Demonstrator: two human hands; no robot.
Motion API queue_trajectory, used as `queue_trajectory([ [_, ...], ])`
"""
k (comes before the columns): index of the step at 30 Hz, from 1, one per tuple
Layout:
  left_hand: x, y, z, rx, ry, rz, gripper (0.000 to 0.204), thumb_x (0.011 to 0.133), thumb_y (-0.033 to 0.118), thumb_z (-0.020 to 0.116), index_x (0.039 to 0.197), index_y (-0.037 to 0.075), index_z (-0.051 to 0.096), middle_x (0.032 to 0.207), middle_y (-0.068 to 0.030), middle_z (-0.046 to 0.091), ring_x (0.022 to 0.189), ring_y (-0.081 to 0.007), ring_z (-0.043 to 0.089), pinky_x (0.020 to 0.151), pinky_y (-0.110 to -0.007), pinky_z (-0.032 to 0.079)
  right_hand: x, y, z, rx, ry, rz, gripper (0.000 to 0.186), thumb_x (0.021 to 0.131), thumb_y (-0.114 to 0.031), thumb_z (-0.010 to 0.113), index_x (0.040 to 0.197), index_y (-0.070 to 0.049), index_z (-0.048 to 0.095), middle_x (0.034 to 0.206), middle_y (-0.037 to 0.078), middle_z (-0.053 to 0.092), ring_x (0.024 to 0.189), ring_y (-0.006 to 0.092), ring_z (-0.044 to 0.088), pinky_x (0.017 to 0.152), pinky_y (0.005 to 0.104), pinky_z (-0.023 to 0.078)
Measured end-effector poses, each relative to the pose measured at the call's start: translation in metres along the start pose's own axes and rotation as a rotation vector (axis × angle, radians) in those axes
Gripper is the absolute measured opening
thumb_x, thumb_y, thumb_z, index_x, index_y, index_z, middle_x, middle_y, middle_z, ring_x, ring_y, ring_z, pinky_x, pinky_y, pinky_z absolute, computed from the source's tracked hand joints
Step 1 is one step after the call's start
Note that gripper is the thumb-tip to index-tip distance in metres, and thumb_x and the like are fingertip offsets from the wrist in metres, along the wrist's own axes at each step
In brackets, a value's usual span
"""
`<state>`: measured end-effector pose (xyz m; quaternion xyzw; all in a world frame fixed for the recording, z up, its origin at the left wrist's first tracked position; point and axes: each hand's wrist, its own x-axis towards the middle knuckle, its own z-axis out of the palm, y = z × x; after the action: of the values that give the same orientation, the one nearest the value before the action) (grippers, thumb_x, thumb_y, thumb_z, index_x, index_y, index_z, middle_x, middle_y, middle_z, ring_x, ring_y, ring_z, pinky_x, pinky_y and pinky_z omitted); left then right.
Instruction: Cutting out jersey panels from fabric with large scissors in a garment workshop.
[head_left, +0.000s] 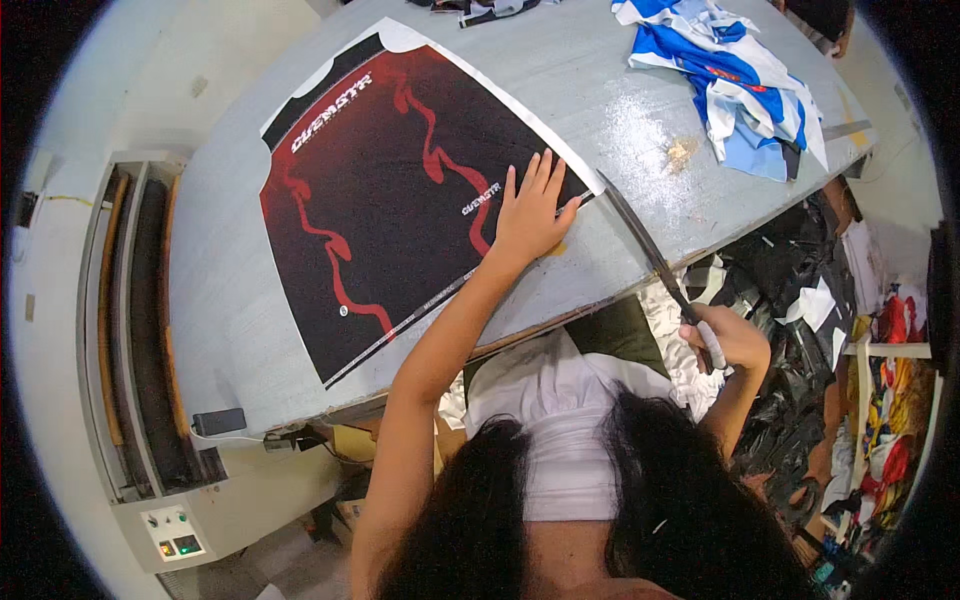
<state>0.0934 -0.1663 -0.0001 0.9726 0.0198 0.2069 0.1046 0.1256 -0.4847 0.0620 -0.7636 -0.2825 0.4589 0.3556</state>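
A black and red printed fabric panel (380, 190), shaped like a shirt body with white margins along its far and right edges, lies flat on the grey table (230, 290). My left hand (535, 215) rests palm down on its near right part, fingers spread. In my right hand (735, 340), beyond the table's near edge, are long dark shears (650, 245) with a pale wrapping on the handle. Their blades reach over the table edge, and the tips meet the panel's right corner by the white margin. Whether the blades are parted is hard to see.
White and blue fabric pieces (720, 80) lie heaped at the table's far right. A small black box with a white cable (218, 421) sits at the left corner. Dark scraps and plastic (790, 260) pile below the right edge. A machine with rollers (140, 330) stands left.
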Motion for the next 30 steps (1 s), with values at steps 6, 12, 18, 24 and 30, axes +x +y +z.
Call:
queue_trajectory([
  [6, -0.001, -0.003, 0.004, 0.018, 0.035, 0.011, 0.056, 0.083, 0.038, 0.048, 0.125, 0.000, 0.044, 0.133, -0.0170, 0.040, 0.127, -0.0283, 0.032, 0.104, -0.051, 0.019, -0.009, -0.008, -0.003, -0.103, -0.046, -0.012, 0.042, 0.085, -0.040, 0.056, 0.074, 0.000, 0.051, 0.047, 0.006, 0.053, 0.041, 0.0141, 0.055, 0.039, 0.0264, 0.041],
  [12, -0.003, -0.002, 0.002, -0.003, 0.030, 0.017, 0.055, 0.085, 0.037, 0.048, 0.127, 0.003, 0.043, 0.133, -0.0174, 0.039, 0.127, -0.0294, 0.032, 0.103, -0.051, 0.020, -0.013, -0.006, -0.005, -0.053, -0.038, -0.005, 0.042, 0.083, -0.039, 0.059, 0.072, 0.001, 0.053, 0.046, 0.006, 0.053, 0.041, 0.0145, 0.057, 0.039, 0.0266, 0.042],
  [18, -0.003, -0.002, 0.003, -0.004, 0.036, 0.010, 0.054, 0.085, 0.038, 0.047, 0.128, 0.006, 0.043, 0.133, -0.0171, 0.039, 0.127, -0.0298, 0.032, 0.103, -0.051, 0.019, -0.031, -0.020, -0.013, -0.053, -0.044, 0.098, 0.034, 0.079, -0.030, 0.066, 0.074, 0.003, 0.059, 0.046, 0.007, 0.054, 0.040, 0.0153, 0.057, 0.038, 0.0260, 0.042],
  [24, -0.006, 0.004, -0.014, -0.178, 0.141, 0.033, 0.038, 0.083, 0.028, 0.054, 0.114, 0.006, 0.053, 0.117, -0.0135, 0.052, 0.112, -0.0283, 0.047, 0.098, -0.047, 0.030, -0.032, -0.003, -0.012, 0.209, -0.135, 0.048, 0.031, 0.078, -0.022, 0.068, 0.086, 0.006, 0.058, 0.057, 0.008, 0.058, 0.046, 0.0152, 0.059, 0.040, 0.0260, 0.044],
  [30, -0.027, 0.052, -0.052, -0.673, -0.001, -0.035, 0.028, 0.080, 0.019, 0.059, 0.105, 0.006, 0.056, 0.102, -0.0118, 0.057, 0.099, -0.0275, 0.052, 0.089, -0.038, 0.038, -0.032, 0.020, -0.024, 0.431, -0.272, -0.108, 0.042, 0.076, -0.022, 0.069, 0.101, 0.008, 0.054, 0.071, 0.013, 0.064, 0.049, 0.0182, 0.060, 0.045, 0.0268, 0.047],
])
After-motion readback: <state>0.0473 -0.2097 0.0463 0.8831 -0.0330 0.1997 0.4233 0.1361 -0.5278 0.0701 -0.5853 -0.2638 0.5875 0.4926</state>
